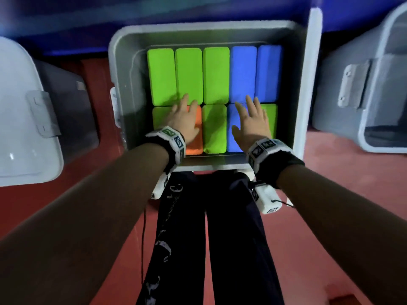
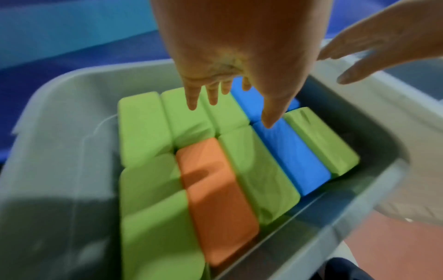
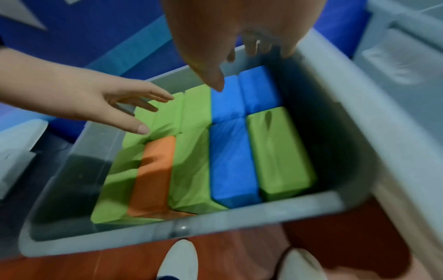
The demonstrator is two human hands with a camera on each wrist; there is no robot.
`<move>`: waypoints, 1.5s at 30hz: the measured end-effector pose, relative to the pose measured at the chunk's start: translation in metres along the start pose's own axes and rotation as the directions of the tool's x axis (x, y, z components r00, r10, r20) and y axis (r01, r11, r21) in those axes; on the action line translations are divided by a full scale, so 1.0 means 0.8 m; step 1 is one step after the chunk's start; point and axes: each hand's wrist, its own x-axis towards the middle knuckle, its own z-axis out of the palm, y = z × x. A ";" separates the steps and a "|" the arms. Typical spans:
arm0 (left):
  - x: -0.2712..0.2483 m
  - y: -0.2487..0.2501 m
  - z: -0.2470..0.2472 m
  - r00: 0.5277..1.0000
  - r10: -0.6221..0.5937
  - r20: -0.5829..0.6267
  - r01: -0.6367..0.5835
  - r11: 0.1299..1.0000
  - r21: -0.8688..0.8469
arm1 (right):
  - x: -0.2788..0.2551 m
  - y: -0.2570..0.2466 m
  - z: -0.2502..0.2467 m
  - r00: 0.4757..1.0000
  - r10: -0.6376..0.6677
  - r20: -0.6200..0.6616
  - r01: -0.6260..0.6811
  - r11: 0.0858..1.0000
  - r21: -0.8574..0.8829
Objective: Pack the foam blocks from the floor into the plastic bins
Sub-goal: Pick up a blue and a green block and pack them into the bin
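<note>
Foam blocks [image 1: 189, 73] fill the grey bin [image 1: 123, 69] in two rows, flat, edge to edge: three green and two blue at the far side, green, orange, green, blue, green at the near side. My fingers are straight and spread on both sides, gripping nothing. Left hand [image 1: 184, 122] sits above the orange block [image 1: 195, 139], fingertips toward the far green row; right hand [image 1: 253, 122] is above the near blue block [image 1: 234, 137]. In the wrist views both palms look clear of the foam, though contact is hard to tell through the blur.

Step, as I judge it: patting down or checking this layer, nothing in hand. Layer looks full and level, with wall left above it. Next move calls for pulling both hands out and fetching more blocks from the red floor [image 1: 352, 194]; none show here. Other grey bins stand at left [image 1: 28, 128] and right [image 1: 374, 84].
</note>
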 end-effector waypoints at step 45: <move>-0.204 0.140 0.000 0.723 0.667 -0.180 -0.479 0.672 0.565 | -0.286 0.047 -0.017 0.989 -0.050 0.136 0.083 0.965 -0.248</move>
